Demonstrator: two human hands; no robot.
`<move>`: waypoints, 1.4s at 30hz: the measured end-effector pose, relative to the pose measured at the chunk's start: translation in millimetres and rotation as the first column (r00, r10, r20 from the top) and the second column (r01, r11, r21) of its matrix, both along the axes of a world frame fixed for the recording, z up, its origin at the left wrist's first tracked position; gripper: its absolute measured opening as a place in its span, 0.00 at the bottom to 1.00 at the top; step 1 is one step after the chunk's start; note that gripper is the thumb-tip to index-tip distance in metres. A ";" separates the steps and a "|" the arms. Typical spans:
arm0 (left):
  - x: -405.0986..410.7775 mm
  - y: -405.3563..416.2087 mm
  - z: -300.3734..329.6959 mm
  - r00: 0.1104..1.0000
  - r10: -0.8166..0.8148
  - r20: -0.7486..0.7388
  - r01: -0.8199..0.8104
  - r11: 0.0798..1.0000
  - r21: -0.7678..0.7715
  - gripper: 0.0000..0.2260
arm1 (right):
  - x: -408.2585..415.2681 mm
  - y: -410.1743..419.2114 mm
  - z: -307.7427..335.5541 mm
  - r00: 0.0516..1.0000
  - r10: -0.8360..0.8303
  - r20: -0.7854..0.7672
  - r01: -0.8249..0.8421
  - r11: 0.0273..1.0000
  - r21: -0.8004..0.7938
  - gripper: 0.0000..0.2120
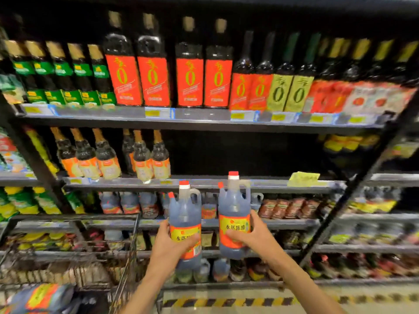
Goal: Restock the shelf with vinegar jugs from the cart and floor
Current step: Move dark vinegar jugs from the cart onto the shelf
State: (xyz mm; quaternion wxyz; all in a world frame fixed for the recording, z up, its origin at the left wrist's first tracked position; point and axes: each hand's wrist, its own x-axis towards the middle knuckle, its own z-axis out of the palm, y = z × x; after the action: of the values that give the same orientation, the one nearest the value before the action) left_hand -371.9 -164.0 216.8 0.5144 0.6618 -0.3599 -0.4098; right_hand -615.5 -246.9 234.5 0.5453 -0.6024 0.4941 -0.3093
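Two vinegar jugs held up in front of the shelving, one per hand. Left hand (169,242) wrapped round the left jug (185,220) at label height, fingers curled across the front. Right hand (249,232) gripping the right jug (234,214) the same way, slightly higher. Both upright, red caps on top (labels orange and yellow). Dark gap on the middle shelf (226,182) just above them. Wire cart (127,257) at lower left.

Two translucent plastic jugs (185,223) with glossy paper labels — grey matt metal shelf (204,183), wire-metal cart (127,257).
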 end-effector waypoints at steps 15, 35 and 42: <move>-153.1 -177.3 14.2 0.936 -0.348 0.057 0.352 0.934 -0.070 0.29 | -165.2 -78.4 9.3 0.938 -0.344 0.038 0.345 0.937 -0.055 0.36; -263.4 -393.0 34.0 0.914 -0.400 -0.065 0.403 0.914 0.043 0.19 | -265.3 -218.8 7.0 0.876 -0.467 0.116 0.467 0.884 0.032 0.31; -311.4 -453.1 32.1 0.948 -0.246 0.200 0.268 0.959 -0.090 0.44 | -302.5 -263.2 14.3 0.897 -0.425 0.120 0.421 0.905 0.054 0.22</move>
State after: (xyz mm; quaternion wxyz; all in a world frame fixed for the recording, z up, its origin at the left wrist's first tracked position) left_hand -683.3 -617.1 248.9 0.4581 0.6137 -0.5128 -0.3881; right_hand -918.0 -510.1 248.7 0.5038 -0.4522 0.5808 -0.4520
